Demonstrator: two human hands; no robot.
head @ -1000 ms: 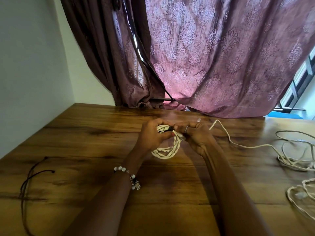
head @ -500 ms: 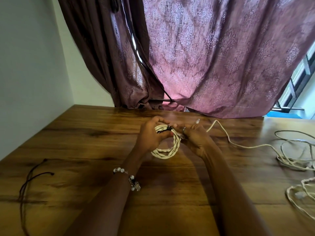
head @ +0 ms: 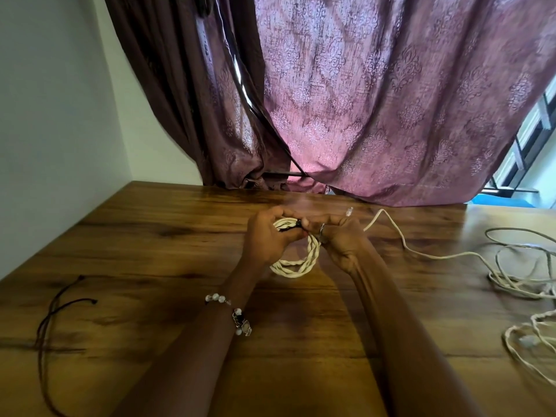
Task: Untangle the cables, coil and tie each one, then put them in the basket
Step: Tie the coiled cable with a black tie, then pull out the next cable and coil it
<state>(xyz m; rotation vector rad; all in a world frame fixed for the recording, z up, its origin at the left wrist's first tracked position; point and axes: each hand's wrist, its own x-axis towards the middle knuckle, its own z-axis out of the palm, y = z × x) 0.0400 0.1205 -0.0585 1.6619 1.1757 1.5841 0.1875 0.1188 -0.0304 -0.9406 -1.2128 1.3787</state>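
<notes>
Left hand [head: 267,239] curls round the coil [head: 296,260]; right hand [head: 337,236] pinches the black tie [head: 293,225]. Risk: a slipped pinch lets the loops spring loose.

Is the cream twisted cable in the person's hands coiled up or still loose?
Coiled: the cream twisted cable lies in stacked loops between the left hand and right hand, with a black tie at its top.

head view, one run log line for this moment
step: tying coil | left hand + right hand: hold white coil, black tie | loose cables: right
</notes>
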